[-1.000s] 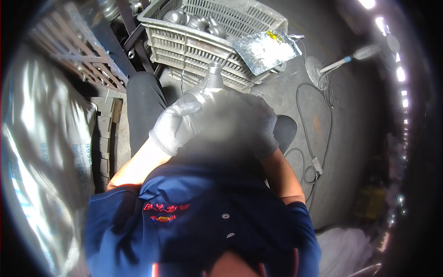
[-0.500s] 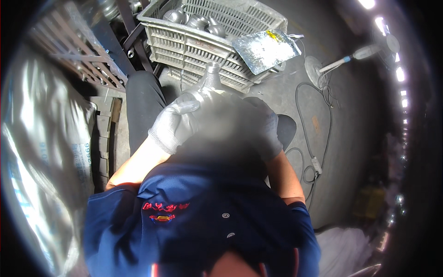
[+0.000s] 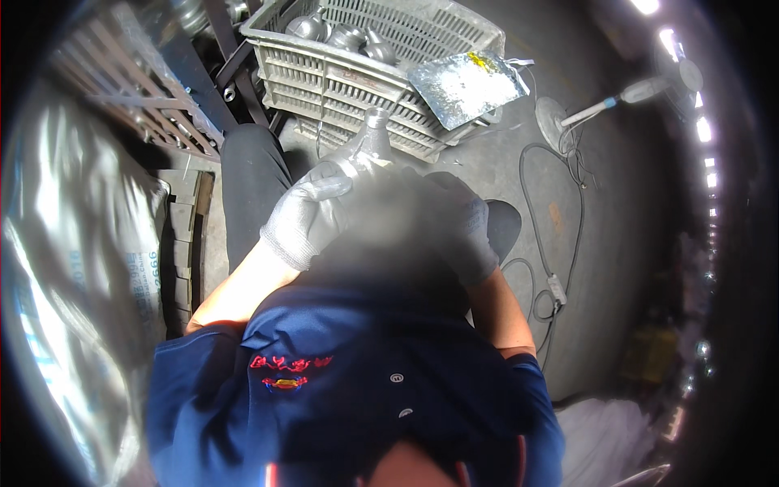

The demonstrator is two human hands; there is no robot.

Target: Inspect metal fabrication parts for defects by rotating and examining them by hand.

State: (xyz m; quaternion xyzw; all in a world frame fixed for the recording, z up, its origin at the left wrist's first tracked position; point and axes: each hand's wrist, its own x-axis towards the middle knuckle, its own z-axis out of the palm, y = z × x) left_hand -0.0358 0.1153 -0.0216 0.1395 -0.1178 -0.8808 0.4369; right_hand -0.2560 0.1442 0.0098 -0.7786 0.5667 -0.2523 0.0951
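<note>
In front of my lap is a grey metal fitting (image 3: 372,144), wide at its base with a narrow cylindrical neck pointing away from me. My left hand (image 3: 304,213), in a grey-white knit glove, grips its left side, thumb across the top. Also gloved, my right hand (image 3: 471,231) is to the right of the fitting, near my right knee. A hazy smear over the middle of the picture hides its fingers and the lower part of the fitting, so I cannot tell whether that hand touches it.
A grey slatted plastic crate (image 3: 324,81) with several similar metal fittings (image 3: 349,37) stands ahead. A shiny silvery sheet (image 3: 469,89) leans over its right corner. Cables (image 3: 578,235) and a stand with a round base (image 3: 552,126) are at right; a large whitish sack (image 3: 89,268) is at left.
The fitting's neck has shifted slightly upward and right. My right hand has moved very little; my left hand keeps its grip.
</note>
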